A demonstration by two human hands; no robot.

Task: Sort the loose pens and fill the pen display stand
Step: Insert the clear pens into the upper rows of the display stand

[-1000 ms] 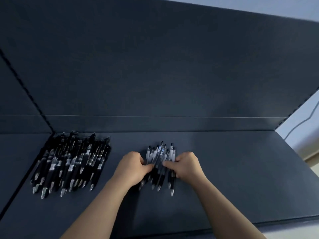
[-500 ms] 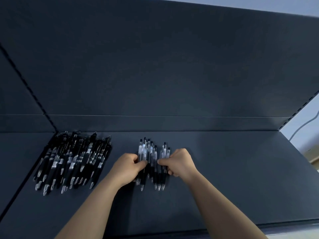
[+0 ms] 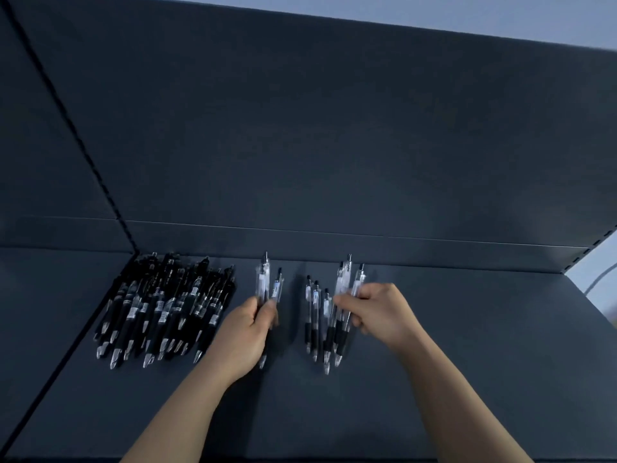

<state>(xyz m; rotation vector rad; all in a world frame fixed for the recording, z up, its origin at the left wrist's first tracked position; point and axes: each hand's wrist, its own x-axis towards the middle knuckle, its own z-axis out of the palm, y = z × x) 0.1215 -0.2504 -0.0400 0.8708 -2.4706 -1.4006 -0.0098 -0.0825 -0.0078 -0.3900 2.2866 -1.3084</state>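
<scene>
The clear pens (image 3: 315,307) have parted: left hand (image 3: 248,329) fingers clasp two, right hand (image 3: 380,312) fingers several, tips pointing nearward.

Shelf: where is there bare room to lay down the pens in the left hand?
Widest bare patch: shelf right of the right hand, up to the back panel. Also the strip in front of the black pen pile. Crowded: between left hand and the loose clear pens.

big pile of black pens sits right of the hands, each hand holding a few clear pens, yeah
No: the head view shows the black pile left of both hands. The left hand and right hand do each hold clear pens.
</scene>
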